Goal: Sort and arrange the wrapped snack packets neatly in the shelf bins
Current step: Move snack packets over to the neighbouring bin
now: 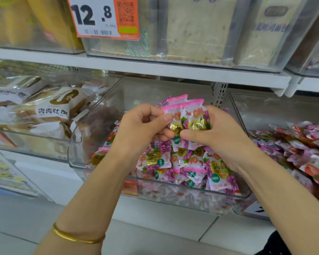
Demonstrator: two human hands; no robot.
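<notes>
Left hand (145, 124) and right hand (215, 133) both pinch a small stack of snack packets (187, 116) above the clear bin (173, 196). Packets appear light, crinkly, slippery; best gripped across flat faces.

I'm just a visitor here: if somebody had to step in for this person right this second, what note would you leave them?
Left hand: pinches one side of a small bunch of purple packets.
Right hand: grips the bunch's other side.
Where: the bunch is held above the middle bin, where a pile of the same packets lies jumbled. Red packets sit in the bin to the right.
Done: a bunch gathered, fronts facing the camera.
Left: set it down tidily, then probably straighten the rest of the pile.
</notes>
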